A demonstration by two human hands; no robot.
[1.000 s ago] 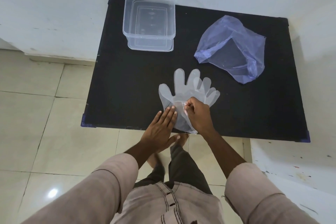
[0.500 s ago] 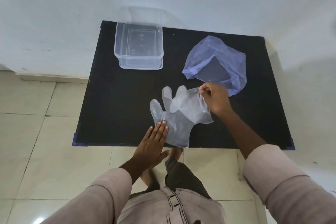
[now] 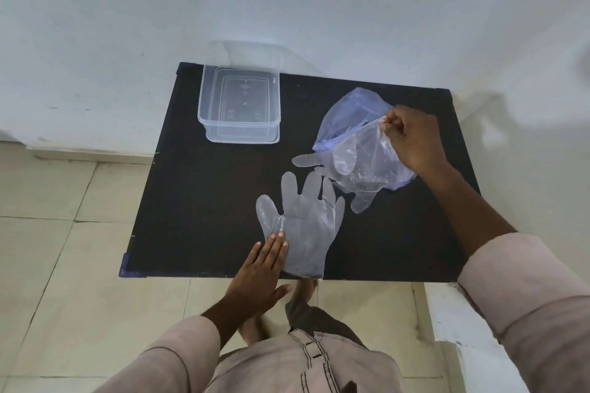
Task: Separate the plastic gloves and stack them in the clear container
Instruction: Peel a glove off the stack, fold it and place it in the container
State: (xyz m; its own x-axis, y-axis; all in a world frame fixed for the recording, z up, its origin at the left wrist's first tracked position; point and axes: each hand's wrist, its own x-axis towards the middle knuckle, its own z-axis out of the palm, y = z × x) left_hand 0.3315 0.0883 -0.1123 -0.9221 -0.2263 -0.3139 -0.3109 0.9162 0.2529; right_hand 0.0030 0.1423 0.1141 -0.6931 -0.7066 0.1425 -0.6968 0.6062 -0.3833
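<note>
Lifted glove: thin clear plastic film, crinkled, glossy, hanging off the table over the right-centre, cuff up, fingers drooping toward the left and near side. Right hand has the cuff edge pinched between thumb and fingertips, other fingers curled in, wrist bent down, arm coming in from the near right.

Flat glove: same film, flat five-finger outline, lying on the table near the near edge, fingers pointing far, cuff at the table's near edge. The tip of one hanging finger sits just beside its fingertips; contact between the two, can't tell.

Left hand: open, palm down, fingers straight and together, fingertips pressing the thumb-side edge of the flat glove. Nothing gripped.

Clear container: rectangular, rigid see-through plastic, rounded corners, at the far left of the table, no gloves in it.

Blue bag: thin translucent bluish film, crumpled, on the far right, partly behind the lifted glove.

Table: matte black, flat, rectangular. Floor: pale tile.
</note>
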